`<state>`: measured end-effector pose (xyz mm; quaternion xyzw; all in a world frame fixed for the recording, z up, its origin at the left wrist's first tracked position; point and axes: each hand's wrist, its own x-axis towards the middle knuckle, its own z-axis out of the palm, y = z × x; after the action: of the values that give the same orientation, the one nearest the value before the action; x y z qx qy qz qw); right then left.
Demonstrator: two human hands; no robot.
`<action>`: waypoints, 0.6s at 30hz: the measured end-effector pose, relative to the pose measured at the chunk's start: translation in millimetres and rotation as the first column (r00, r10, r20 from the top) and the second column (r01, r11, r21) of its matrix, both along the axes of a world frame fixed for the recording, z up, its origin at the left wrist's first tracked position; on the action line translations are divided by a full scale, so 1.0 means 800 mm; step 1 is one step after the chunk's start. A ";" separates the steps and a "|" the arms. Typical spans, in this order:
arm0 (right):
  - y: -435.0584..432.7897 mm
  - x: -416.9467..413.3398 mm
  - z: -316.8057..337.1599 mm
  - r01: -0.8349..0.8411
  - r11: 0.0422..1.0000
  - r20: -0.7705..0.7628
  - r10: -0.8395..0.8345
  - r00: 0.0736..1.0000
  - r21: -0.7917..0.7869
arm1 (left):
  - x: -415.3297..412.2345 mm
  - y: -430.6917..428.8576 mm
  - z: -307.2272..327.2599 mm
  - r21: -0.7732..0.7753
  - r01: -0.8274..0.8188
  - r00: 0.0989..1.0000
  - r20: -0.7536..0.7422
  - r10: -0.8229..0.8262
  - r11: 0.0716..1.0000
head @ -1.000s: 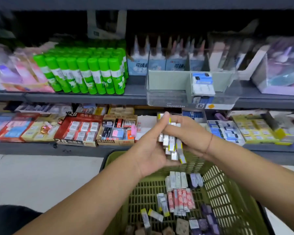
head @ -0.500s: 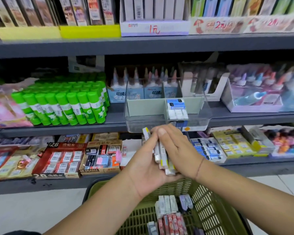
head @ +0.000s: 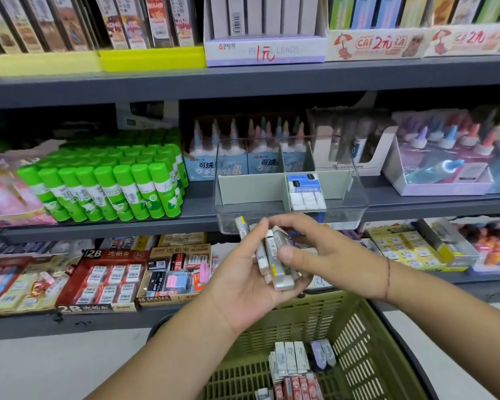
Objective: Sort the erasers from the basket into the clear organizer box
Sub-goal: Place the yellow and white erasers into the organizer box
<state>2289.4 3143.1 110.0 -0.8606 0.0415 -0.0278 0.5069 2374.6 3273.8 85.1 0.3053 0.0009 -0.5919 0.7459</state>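
Grey shop shelving (head: 243, 82) fills the view, its tiers stacked close.

Clear organizer box (head: 355, 203): at the front edge of the middle shelf. Top is open, with a gap up to the shelf above. Grey dividers inside.

Boxed erasers (head: 306, 192): blue-and-white, in the compartment right of the centre divider.

Green glue sticks (head: 113, 192): left of the box, apart from it.

Held erasers (head: 274, 261): a bundle just below the box's front wall, above the far rim of the basket (head: 358, 342).

Left hand (head: 243, 278): palm up under the bundle, thumb and fingers curled round it.

Right hand (head: 315, 243): fingers arched over the top, thumb pressed on the front, clamped on the same bundle.

Loose erasers (head: 292, 362): lying on the basket floor.

Pale floor (head: 55, 370): left of the basket.
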 end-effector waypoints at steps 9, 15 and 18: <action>0.020 -0.003 0.005 0.257 0.965 0.228 -0.239 0.944 -0.056 | -0.002 0.000 0.003 -0.063 0.041 0.998 -0.043 -0.043 0.997; 0.028 -0.006 0.000 0.347 0.931 0.357 -0.364 0.860 0.113 | -0.003 -0.004 0.005 -0.140 0.039 0.997 -0.063 -0.048 0.989; 0.031 -0.006 0.000 0.349 0.934 0.424 -0.350 0.835 0.083 | -0.002 -0.004 0.007 -0.145 -0.006 0.998 -0.059 -0.002 0.989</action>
<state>2284.5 3167.9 109.7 -0.8101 0.0842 -0.3097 0.4906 2373.0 3270.2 91.0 0.2327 -0.0197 -0.5985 0.7663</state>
